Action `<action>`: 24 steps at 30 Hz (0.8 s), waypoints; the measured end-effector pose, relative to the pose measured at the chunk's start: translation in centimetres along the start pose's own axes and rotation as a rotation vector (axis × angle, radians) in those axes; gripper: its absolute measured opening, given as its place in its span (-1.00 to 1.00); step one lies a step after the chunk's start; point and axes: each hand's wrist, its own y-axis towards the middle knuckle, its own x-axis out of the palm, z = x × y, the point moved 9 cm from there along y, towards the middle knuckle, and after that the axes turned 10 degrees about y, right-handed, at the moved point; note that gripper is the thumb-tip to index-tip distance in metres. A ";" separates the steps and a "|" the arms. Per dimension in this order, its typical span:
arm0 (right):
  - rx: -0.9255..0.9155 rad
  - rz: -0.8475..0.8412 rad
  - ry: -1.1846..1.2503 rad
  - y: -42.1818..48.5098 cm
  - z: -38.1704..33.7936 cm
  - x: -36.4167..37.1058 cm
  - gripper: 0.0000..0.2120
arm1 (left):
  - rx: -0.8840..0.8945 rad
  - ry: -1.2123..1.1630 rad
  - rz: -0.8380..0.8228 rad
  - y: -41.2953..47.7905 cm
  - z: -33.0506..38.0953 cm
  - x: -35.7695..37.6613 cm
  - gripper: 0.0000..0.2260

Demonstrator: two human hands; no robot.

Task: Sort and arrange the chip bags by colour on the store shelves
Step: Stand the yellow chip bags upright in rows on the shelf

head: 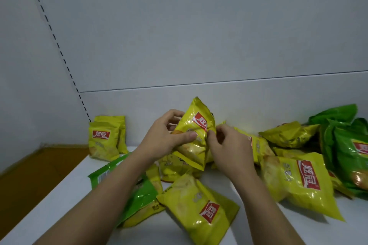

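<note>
White store shelf (338, 232) with a plain grey back panel (199, 45) and a slotted upright (59, 49) running down the left corner, so nothing fancy, just a messy heap of chip bags waiting to be sorted. The person has one yellow bag (196, 135) lifted off the pile and tilted. The left hand (165, 137) grips its left side, thumb across the front and fingers curled behind, while the right hand (227, 145) pinches the opposite edge. My guess is the two-handed hold is to straighten the bag and turn its red logo the right way before it gets parked. Over at the back left, a couple of stood-up yellow bags (105, 139) lean against the panel, logos facing out, which looks like the start of the yellow group, so I reckon the held one is headed there. Everything else is still jumbled: a green bag (143, 195) lies flat under the left forearm, a near yellow bag (199, 205) sits face up between the arms, and a big yellow bag (298, 183) is sprawled to the right. More yellows are stacked loosely behind it. The green cluster (348, 145) at the far right is bunched together, maybe the green side forming, though I can't tell if that's on purpose. Early days on the sorting, I'd say.
</note>
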 end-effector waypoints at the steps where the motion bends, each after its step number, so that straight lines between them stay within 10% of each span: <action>1: -0.014 0.018 0.048 -0.1 -0.5 0.0 -0.82 | -0.014 -0.004 -0.050 -0.5 -0.1 0.1 -0.47; 13: -0.329 -0.123 -0.277 3.7 -13.7 2.7 -0.85 | 0.025 0.209 -0.120 -3.6 -3.2 -12.5 -0.55; 24: -0.389 -0.126 -0.162 4.2 -24.1 13.3 -0.81 | -0.162 -0.399 0.113 -5.5 -11.4 -19.8 -0.53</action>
